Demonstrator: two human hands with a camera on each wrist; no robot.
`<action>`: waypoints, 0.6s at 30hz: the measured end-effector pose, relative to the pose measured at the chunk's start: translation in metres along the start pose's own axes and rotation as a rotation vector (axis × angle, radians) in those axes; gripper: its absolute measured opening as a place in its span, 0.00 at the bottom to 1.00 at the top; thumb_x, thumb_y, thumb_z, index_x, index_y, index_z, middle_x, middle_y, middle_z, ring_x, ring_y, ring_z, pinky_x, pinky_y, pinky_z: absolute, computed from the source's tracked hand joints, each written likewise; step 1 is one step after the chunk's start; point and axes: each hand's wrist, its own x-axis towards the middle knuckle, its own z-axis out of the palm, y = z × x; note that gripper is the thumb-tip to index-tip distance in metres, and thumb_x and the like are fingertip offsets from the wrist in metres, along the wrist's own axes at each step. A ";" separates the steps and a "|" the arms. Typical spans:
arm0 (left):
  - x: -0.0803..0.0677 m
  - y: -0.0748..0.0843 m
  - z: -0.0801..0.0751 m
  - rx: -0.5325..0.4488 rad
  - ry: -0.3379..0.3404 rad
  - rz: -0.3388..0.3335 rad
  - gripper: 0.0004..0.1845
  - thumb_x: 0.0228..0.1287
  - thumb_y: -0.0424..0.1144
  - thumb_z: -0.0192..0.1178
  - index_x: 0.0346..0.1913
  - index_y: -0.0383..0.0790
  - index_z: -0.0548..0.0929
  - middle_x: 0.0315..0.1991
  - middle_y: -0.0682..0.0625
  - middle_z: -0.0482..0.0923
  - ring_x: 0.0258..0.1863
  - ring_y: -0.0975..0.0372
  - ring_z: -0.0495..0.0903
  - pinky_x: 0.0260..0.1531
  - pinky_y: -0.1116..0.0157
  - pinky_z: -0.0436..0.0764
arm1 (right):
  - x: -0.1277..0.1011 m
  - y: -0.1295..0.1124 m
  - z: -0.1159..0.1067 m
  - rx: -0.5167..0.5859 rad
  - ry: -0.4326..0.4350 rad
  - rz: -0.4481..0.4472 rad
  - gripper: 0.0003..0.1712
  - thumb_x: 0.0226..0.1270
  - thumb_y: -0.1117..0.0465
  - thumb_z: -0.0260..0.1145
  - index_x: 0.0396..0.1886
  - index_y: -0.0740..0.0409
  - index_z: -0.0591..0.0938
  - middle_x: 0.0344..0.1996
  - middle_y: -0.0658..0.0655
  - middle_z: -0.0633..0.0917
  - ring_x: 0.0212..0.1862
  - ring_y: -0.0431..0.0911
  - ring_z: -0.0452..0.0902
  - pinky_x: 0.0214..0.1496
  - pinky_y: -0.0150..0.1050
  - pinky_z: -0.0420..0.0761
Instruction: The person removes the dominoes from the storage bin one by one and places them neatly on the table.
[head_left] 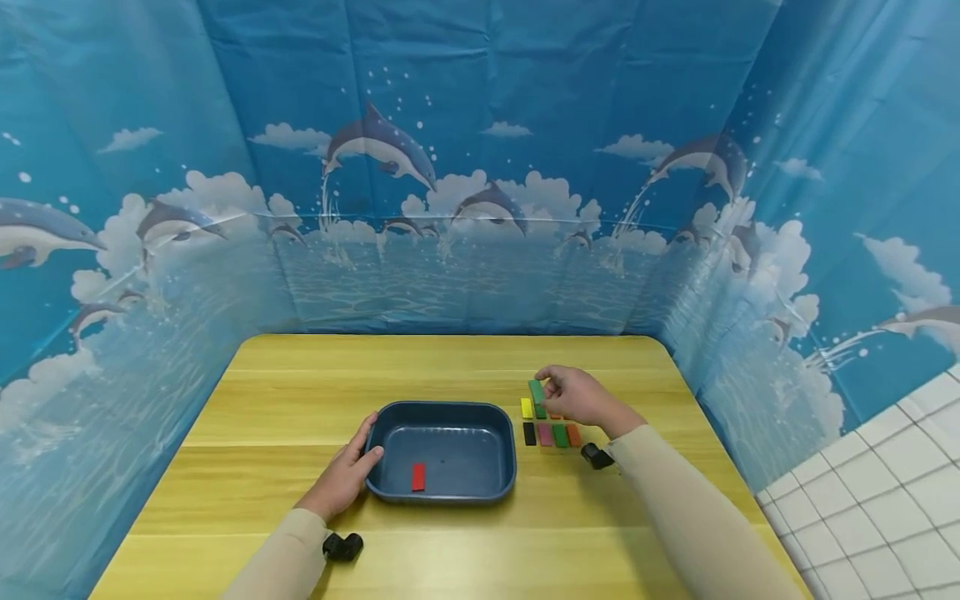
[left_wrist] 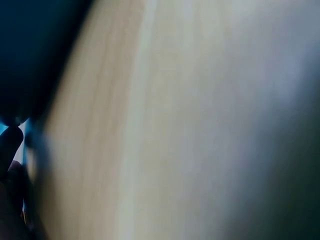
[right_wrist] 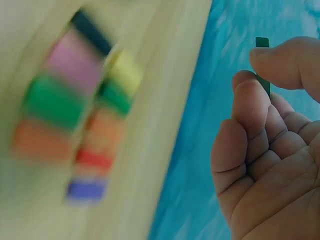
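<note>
My right hand [head_left: 573, 394] pinches a green block [head_left: 536, 391] just above two rows of coloured blocks [head_left: 551, 433] on the wooden table [head_left: 285, 392]. The right wrist view shows the green block [right_wrist: 263, 65] held edge-on between thumb and fingers [right_wrist: 250, 95], with the blurred block rows [right_wrist: 75, 110] below. My left hand [head_left: 347, 477] holds the left rim of a dark blue tray [head_left: 397, 417]; its thumb lies over the rim. One red block [head_left: 417, 477] lies in the tray. The left wrist view is blurred, showing only table [left_wrist: 175, 125] and a fingertip [left_wrist: 10, 145].
The table is fenced by a blue dolphin-print curtain [head_left: 480, 167] at the back and both sides. White floor tiles [head_left: 885, 483] show at the right. Black wrist camera mounts sit on both sleeves [head_left: 342, 546] [head_left: 597, 456].
</note>
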 end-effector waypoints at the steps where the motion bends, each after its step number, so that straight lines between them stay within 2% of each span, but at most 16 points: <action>1: 0.000 0.000 -0.001 -0.002 0.000 -0.002 0.36 0.85 0.53 0.48 0.87 0.58 0.47 0.87 0.44 0.49 0.85 0.43 0.49 0.81 0.37 0.52 | -0.004 0.012 -0.004 0.001 0.010 0.018 0.29 0.71 0.65 0.67 0.70 0.64 0.76 0.40 0.54 0.83 0.35 0.46 0.76 0.41 0.41 0.79; 5: -0.001 0.001 -0.003 -0.001 -0.003 -0.002 0.36 0.85 0.53 0.47 0.87 0.58 0.46 0.87 0.43 0.47 0.85 0.43 0.47 0.81 0.37 0.51 | -0.020 0.054 -0.013 -0.023 0.040 0.070 0.29 0.72 0.65 0.67 0.69 0.68 0.75 0.37 0.55 0.82 0.35 0.46 0.73 0.42 0.41 0.76; 10: 0.000 -0.001 -0.003 0.002 -0.009 0.007 0.36 0.86 0.52 0.47 0.87 0.57 0.45 0.87 0.43 0.47 0.85 0.43 0.47 0.82 0.38 0.50 | -0.039 0.095 -0.019 -0.040 0.062 0.128 0.28 0.69 0.69 0.62 0.68 0.72 0.75 0.35 0.56 0.81 0.30 0.46 0.68 0.36 0.41 0.71; 15: 0.002 -0.002 -0.001 0.006 -0.011 0.015 0.36 0.86 0.51 0.47 0.87 0.56 0.46 0.87 0.42 0.47 0.85 0.43 0.47 0.82 0.38 0.51 | -0.052 0.115 -0.015 -0.027 0.036 0.192 0.28 0.66 0.70 0.61 0.67 0.71 0.76 0.33 0.55 0.80 0.30 0.45 0.68 0.34 0.39 0.71; 18: 0.002 -0.001 0.001 0.008 -0.012 0.016 0.36 0.86 0.51 0.47 0.87 0.56 0.46 0.86 0.42 0.48 0.85 0.43 0.48 0.82 0.38 0.51 | -0.056 0.119 -0.010 -0.013 0.024 0.182 0.29 0.62 0.71 0.64 0.65 0.72 0.77 0.33 0.55 0.79 0.29 0.45 0.69 0.33 0.39 0.71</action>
